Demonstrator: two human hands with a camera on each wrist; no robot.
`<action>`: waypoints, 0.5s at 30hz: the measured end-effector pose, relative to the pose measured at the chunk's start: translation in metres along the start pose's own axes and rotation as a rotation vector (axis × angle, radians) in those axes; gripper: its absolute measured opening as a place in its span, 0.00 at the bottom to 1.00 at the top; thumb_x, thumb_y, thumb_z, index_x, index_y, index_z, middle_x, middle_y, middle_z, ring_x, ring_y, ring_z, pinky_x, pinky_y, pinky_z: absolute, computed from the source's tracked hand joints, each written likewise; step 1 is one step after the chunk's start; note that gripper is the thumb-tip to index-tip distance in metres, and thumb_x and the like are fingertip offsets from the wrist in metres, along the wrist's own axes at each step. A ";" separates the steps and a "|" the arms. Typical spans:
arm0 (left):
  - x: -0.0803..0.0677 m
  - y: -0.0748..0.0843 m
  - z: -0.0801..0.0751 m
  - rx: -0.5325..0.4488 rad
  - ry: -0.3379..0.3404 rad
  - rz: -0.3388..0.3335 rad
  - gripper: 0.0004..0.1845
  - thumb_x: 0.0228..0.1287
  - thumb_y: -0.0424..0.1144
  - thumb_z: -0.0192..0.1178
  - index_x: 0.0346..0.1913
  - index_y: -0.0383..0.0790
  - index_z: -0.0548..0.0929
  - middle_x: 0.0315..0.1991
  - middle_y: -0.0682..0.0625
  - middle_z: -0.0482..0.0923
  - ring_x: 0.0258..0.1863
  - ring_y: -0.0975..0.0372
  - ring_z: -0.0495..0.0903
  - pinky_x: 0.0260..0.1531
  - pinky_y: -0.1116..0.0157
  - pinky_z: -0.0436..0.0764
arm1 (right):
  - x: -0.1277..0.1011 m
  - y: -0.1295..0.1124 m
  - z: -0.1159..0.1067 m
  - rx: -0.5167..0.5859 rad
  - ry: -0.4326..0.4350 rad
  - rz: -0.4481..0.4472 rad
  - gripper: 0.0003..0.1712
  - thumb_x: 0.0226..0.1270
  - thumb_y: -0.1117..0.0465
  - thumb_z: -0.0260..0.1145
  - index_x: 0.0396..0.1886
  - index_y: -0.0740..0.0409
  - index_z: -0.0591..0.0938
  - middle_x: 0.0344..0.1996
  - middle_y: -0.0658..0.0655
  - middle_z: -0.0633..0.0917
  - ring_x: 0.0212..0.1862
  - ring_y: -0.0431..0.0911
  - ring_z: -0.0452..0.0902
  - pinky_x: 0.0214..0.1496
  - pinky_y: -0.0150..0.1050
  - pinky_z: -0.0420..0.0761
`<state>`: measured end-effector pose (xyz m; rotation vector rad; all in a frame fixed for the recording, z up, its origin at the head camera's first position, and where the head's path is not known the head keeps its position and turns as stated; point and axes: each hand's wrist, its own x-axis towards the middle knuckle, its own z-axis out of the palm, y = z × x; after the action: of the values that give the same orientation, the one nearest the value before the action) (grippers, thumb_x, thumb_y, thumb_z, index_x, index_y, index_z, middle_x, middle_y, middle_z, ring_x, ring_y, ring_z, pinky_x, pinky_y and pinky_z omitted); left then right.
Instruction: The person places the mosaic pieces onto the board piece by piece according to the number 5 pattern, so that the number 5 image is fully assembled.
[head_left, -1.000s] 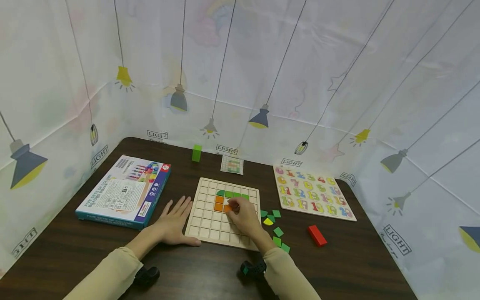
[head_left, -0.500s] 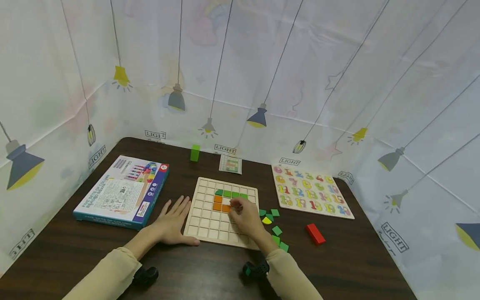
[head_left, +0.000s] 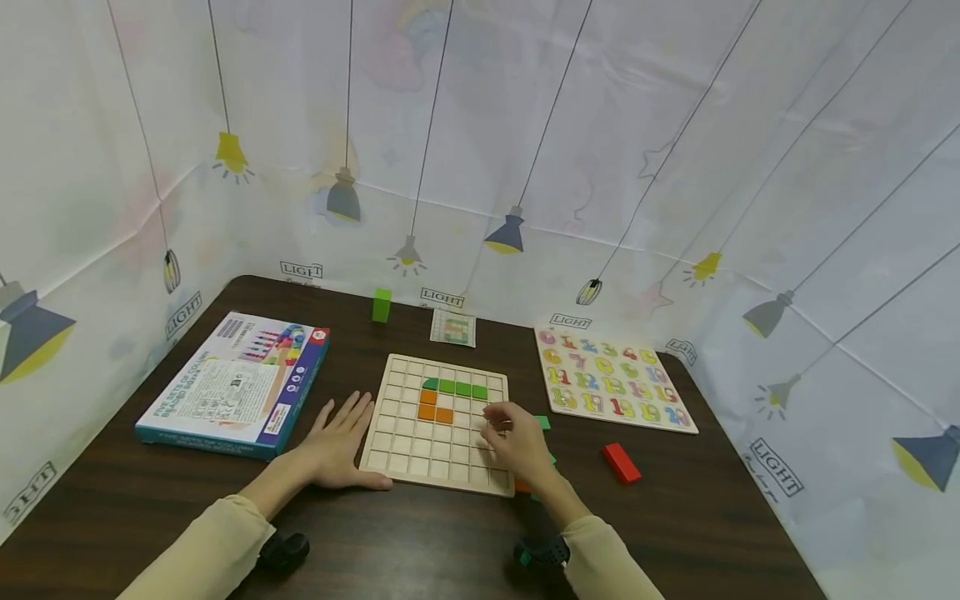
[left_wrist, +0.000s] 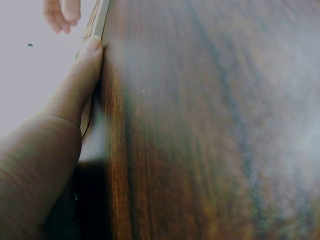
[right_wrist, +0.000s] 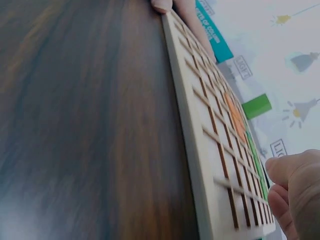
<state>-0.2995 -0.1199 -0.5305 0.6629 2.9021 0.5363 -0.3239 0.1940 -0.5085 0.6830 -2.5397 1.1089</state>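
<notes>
— White sheets printed with hanging lamps close off your dark wooden table (head_left: 420, 542) on three sides. How is your left hand (head_left: 339, 446) lying?

— Flat, palm down on the table, fingers straight and spread, forearm reaching in from the near edge. Your thumb presses along the near left corner of the grid board (head_left: 397, 450); the left wrist view shows its tip touching the board's edge. It has hold of nothing.

— And your right hand (head_left: 517, 442)?

— It hangs over the board's near right corner, wrist raised, fingers curled loosely inward. Whether anything sits between the fingertips I cannot tell; they hide it in both views.

— Where are the pieces?

— Away from your right fingers, toward the board's far middle, a row of green tiles (head_left: 455, 387) sits in the squares, with orange tiles (head_left: 434, 412) touching just below them. Loose green tiles (head_left: 542, 422) lie on the table just beside your right hand, partly hidden under it. A red block (head_left: 620, 462) lies farther to its right.
</notes>
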 end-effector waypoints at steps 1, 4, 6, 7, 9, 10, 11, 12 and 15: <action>0.000 0.000 0.000 -0.013 0.005 0.010 0.71 0.36 0.84 0.49 0.74 0.33 0.45 0.75 0.40 0.37 0.73 0.50 0.33 0.65 0.44 0.30 | -0.003 0.002 -0.003 -0.007 -0.002 0.005 0.15 0.55 0.72 0.70 0.43 0.66 0.81 0.36 0.58 0.83 0.38 0.48 0.80 0.39 0.42 0.82; 0.000 -0.001 0.000 -0.019 0.008 0.011 0.71 0.37 0.84 0.49 0.74 0.33 0.45 0.75 0.40 0.37 0.73 0.50 0.33 0.65 0.44 0.30 | -0.012 0.006 -0.011 -0.012 0.002 0.004 0.15 0.54 0.72 0.70 0.42 0.66 0.81 0.36 0.58 0.83 0.37 0.48 0.80 0.38 0.44 0.81; 0.000 -0.001 0.001 -0.020 0.014 0.011 0.71 0.37 0.84 0.48 0.74 0.33 0.45 0.75 0.40 0.38 0.73 0.49 0.34 0.65 0.44 0.31 | -0.017 0.009 -0.015 -0.015 0.012 -0.010 0.15 0.53 0.73 0.71 0.42 0.66 0.81 0.35 0.58 0.83 0.37 0.48 0.80 0.38 0.45 0.82; -0.001 -0.001 0.001 -0.022 0.018 0.012 0.71 0.37 0.84 0.49 0.74 0.32 0.46 0.75 0.40 0.38 0.73 0.49 0.34 0.65 0.43 0.31 | -0.020 0.010 -0.016 -0.020 0.018 -0.015 0.15 0.53 0.73 0.71 0.41 0.66 0.81 0.35 0.57 0.83 0.36 0.48 0.80 0.37 0.45 0.82; -0.001 -0.001 0.001 -0.013 0.013 0.002 0.71 0.37 0.84 0.48 0.74 0.34 0.45 0.75 0.41 0.37 0.73 0.49 0.34 0.65 0.44 0.32 | -0.024 0.012 -0.018 -0.029 0.023 -0.011 0.14 0.52 0.73 0.71 0.41 0.66 0.81 0.34 0.56 0.83 0.36 0.47 0.81 0.37 0.44 0.82; -0.001 -0.001 0.000 -0.012 0.009 -0.001 0.71 0.37 0.84 0.49 0.74 0.34 0.45 0.75 0.41 0.37 0.73 0.49 0.34 0.65 0.44 0.32 | -0.026 0.013 -0.020 -0.036 0.023 -0.002 0.14 0.52 0.73 0.71 0.40 0.65 0.82 0.34 0.55 0.83 0.37 0.47 0.80 0.36 0.44 0.82; -0.002 0.000 -0.001 -0.017 0.009 0.003 0.70 0.37 0.83 0.50 0.74 0.33 0.46 0.75 0.40 0.38 0.73 0.48 0.35 0.65 0.43 0.33 | -0.028 0.013 -0.021 -0.041 0.022 0.011 0.14 0.52 0.73 0.71 0.40 0.65 0.82 0.34 0.54 0.83 0.37 0.46 0.80 0.36 0.43 0.82; -0.002 0.001 -0.003 -0.016 0.006 0.005 0.70 0.38 0.82 0.51 0.74 0.32 0.46 0.75 0.39 0.39 0.73 0.48 0.35 0.65 0.42 0.33 | -0.030 0.012 -0.022 -0.043 0.020 0.026 0.14 0.52 0.72 0.71 0.40 0.64 0.82 0.33 0.54 0.83 0.37 0.46 0.80 0.37 0.43 0.82; -0.004 0.006 -0.008 -0.004 -0.007 0.006 0.69 0.40 0.81 0.52 0.73 0.31 0.47 0.74 0.38 0.40 0.73 0.47 0.37 0.65 0.42 0.35 | -0.035 0.009 -0.027 -0.030 0.015 0.060 0.14 0.53 0.72 0.71 0.41 0.65 0.82 0.34 0.54 0.83 0.37 0.47 0.80 0.38 0.43 0.82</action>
<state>-0.2950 -0.1194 -0.5204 0.6713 2.8928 0.5397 -0.2969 0.2304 -0.5116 0.5921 -2.5750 1.0885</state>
